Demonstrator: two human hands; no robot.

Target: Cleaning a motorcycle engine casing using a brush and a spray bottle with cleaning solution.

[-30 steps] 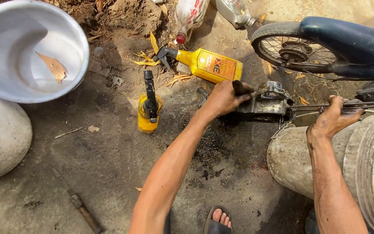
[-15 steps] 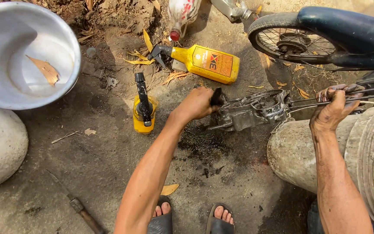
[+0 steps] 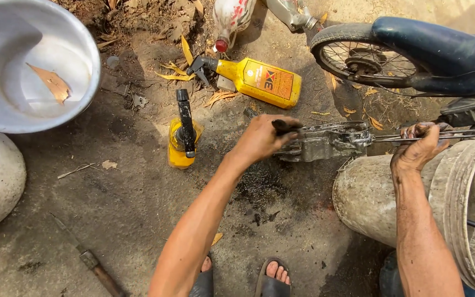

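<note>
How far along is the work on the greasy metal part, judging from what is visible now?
Done: dark oil stain on the ground below the greasy metal part; whether it came from the part cannot be told. In hand: left hand grips a dark handle at the part; right hand holds thin rods over the bucket. Left: the part is dirty and lies off the motorbike.
</note>
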